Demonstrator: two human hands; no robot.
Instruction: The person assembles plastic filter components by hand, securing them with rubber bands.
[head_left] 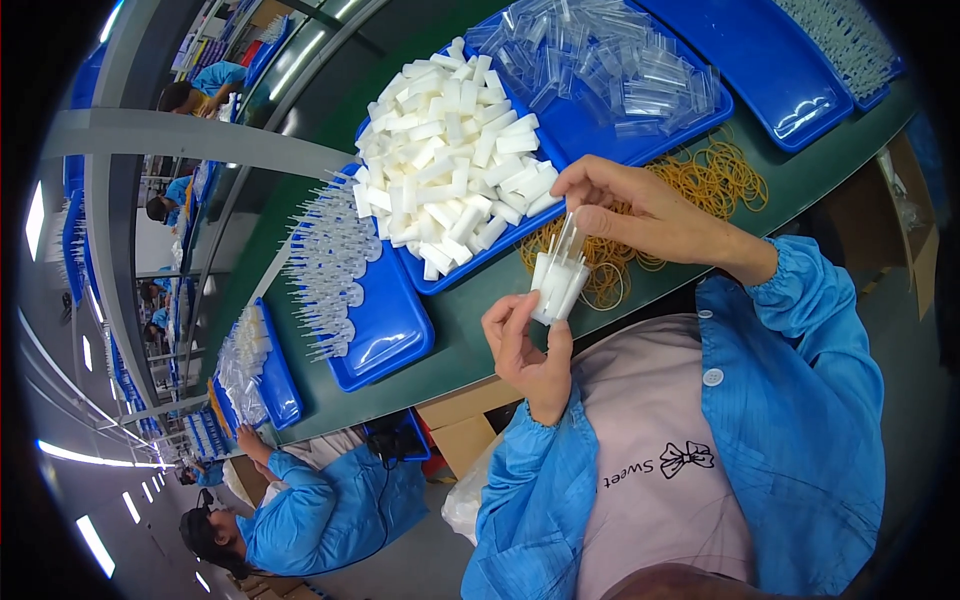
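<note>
My left hand [530,350] grips a small bundle of white blocks [557,288] from below, thumb on one side and fingers on the other. Clear plastic pieces [568,240] stand up from the bundle's top. Around their upper end, the thumb and fingers of my right hand [640,212] are closed. Just beyond my hands, a heap of similar white blocks [440,165] fills a blue tray [436,284]. Tangled yellow rubber bands [712,182] lie on the green table beside and beneath my right hand.
Clear plastic pieces [640,75] fill a blue tray behind the rubber bands. Further right is another blue tray [765,70]. At left, thin spiky pieces [325,260] stand in rows on a blue tray [392,330]. A co-worker in a blue jacket [335,510] sits farther along the table.
</note>
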